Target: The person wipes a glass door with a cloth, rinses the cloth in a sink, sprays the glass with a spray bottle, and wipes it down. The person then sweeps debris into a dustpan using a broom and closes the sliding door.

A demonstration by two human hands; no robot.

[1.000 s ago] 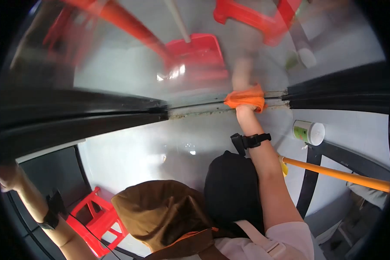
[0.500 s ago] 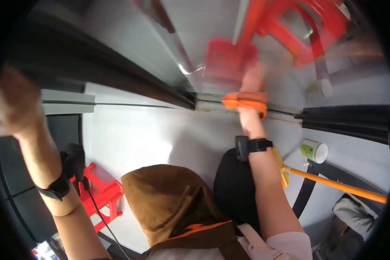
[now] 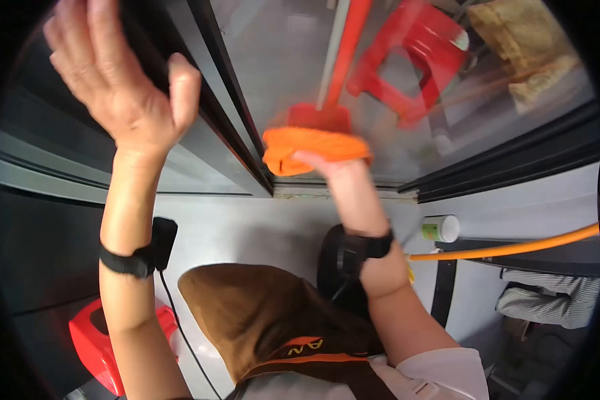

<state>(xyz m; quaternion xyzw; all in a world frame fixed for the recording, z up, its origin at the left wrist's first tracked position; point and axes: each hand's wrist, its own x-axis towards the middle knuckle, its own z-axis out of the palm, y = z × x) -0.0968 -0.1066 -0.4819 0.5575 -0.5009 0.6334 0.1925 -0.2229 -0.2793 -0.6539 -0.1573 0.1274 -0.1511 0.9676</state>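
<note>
My left hand (image 3: 123, 87) is raised at the upper left, fingers apart and thumb out, in front of a dark door frame (image 3: 210, 113). Whether its palm touches the frame I cannot tell. An orange cloth (image 3: 317, 148) is in my right hand (image 3: 333, 167), which is slightly blurred; the thumb lies over the cloth and the other fingers are hidden by it. The cloth appears against or just in front of a glass pane (image 3: 267, 47). Both wrists wear black straps with small devices.
Behind the glass are a red dustpan (image 3: 320, 117), a red stool (image 3: 413, 60) and a brown paper-like bag (image 3: 523, 47). On my side are another red stool (image 3: 97, 340), a white-and-green tub (image 3: 440, 229), an orange pole (image 3: 507, 251) and striped fabric (image 3: 547, 300).
My left hand has moved up and right from the left edge, and its fingers now show clearly. My right hand and the orange cloth have moved left. The view has shifted too.
</note>
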